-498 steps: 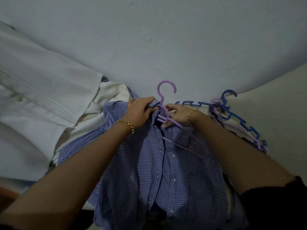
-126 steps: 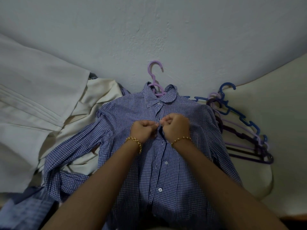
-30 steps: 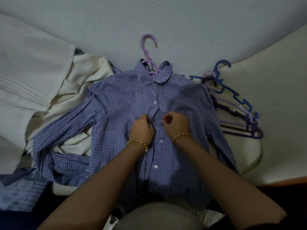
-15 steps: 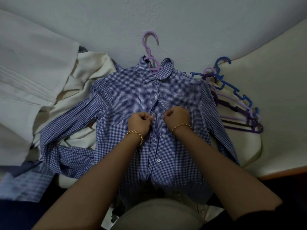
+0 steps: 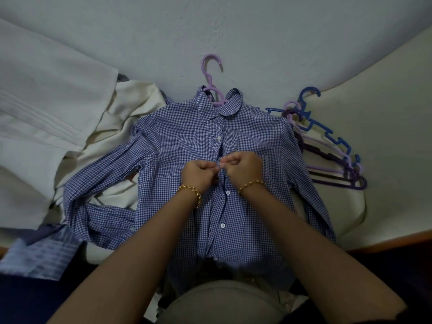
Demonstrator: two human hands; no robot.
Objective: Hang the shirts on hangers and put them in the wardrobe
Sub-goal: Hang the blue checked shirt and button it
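A blue checked shirt (image 5: 184, 150) lies flat, front up, on a cream surface, collar toward the wall. A lilac hanger (image 5: 210, 73) sits inside it, its hook sticking out past the collar. My left hand (image 5: 198, 174) and my right hand (image 5: 243, 168) meet at the button placket in the middle of the chest. Each pinches one edge of the shirt front between curled fingers. Several white buttons show above and below my hands.
A pile of spare hangers (image 5: 327, 146), blue, lilac and dark purple, lies right of the shirt. Cream garments (image 5: 131, 113) are heaped at the left, with a pale blue patterned cloth (image 5: 39, 256) at the lower left. A grey-white wall (image 5: 233, 31) stands behind.
Over the last second both hands stayed pinching the placket at mid chest, shifting slightly toward the collar. Much earlier the hanger went into the open shirt, and upper buttons got fastened.
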